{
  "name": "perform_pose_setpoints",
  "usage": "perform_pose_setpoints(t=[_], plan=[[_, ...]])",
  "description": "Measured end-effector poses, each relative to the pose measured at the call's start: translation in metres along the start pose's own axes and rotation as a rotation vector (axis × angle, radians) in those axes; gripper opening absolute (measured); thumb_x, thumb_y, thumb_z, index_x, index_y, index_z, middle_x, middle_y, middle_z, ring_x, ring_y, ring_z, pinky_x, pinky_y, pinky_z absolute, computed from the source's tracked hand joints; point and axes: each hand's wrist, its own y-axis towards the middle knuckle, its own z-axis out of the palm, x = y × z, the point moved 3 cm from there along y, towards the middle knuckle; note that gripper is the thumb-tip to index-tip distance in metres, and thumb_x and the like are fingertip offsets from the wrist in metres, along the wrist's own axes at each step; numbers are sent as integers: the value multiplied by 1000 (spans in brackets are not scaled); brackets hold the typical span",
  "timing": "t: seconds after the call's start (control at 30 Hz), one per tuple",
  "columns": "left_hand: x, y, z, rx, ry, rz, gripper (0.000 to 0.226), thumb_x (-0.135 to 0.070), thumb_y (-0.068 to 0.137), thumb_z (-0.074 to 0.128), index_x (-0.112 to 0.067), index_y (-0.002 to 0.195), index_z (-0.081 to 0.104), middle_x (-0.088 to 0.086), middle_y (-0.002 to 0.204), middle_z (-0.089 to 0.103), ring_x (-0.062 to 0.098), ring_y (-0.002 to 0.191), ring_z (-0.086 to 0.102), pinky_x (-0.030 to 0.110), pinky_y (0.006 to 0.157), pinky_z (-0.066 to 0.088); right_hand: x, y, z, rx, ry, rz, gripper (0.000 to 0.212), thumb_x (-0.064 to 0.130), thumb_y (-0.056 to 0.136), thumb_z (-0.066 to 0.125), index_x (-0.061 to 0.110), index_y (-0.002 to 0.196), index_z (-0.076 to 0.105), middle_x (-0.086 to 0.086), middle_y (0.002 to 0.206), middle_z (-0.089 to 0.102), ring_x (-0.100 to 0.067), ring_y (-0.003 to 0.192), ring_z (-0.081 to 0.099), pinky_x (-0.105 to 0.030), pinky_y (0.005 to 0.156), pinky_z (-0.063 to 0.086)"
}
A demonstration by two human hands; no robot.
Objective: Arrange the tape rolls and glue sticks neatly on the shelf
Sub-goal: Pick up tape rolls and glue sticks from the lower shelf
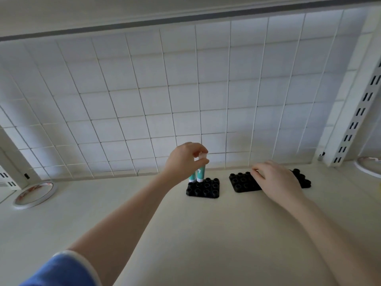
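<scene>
Over on the far left of the shelf (pixel 144 234), a tape roll (pixel 35 195) lies flat, a white ring with a red-printed core, close to the tiled back wall (pixel 165 89). Low in the corner, a blue sleeve (pixel 61 271) with a white cuff shows, and the bare left forearm runs up from it to the middle of the shelf. The left hand (pixel 185 159) is up there with thumb and fingertips pinching the white cap of a glue stick (pixel 201 173), teal and white, standing upright at the back left corner of a black holder (pixel 204 189) full of round sockets. A second teal stick (pixel 192 177) stands just beside it, partly hidden by the hand. Moving right, another black socket holder (pixel 241 181) sits near the first one, with a gap between them. The right hand (pixel 278 178) lies palm down across it, fingers loosely spread and resting on its top, covering the middle. On the far right edge, part of another white tape roll (pixel 369 167) peeks in, beside a slotted white upright (pixel 358 112).
</scene>
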Motion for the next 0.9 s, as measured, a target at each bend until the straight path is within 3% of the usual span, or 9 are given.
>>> perform_pose_setpoints(t=[0.37, 0.57, 0.73, 0.9], plan=[[3, -8, -8, 8, -28, -34, 17, -24, 79, 70, -23, 95, 68, -15, 89, 58, 7, 88, 51, 19, 68, 35, 5, 2, 4, 17, -47, 7, 29, 34, 96, 43, 18, 108, 65, -2, 100, 59, -24, 92, 55, -30, 68, 38], [3, -8, -7, 21, -29, -49, 20, -24, 79, 70, -22, 98, 68, -11, 92, 59, 9, 89, 51, 20, 71, 35, 7, 0, 4, 29, -54, -4, 31, 35, 97, 44, 19, 115, 62, -3, 108, 59, -24, 100, 55, -31, 76, 40], [2, -9, -4, -36, 8, -19, 18, -25, 81, 68, -20, 98, 66, -11, 89, 56, 8, 84, 49, 8, 62, 31, 5, -1, 2, 31, -70, -13, 30, 34, 97, 43, 19, 115, 62, -2, 105, 60, -23, 99, 55, -31, 77, 39], [2, -12, -2, -84, 6, -25, 22, -25, 82, 67, -19, 103, 64, -8, 93, 59, 11, 86, 51, 21, 71, 36, 3, -3, 1, 15, -97, -24, 29, 33, 97, 43, 17, 111, 63, -3, 101, 61, -23, 96, 55, -31, 77, 39]])
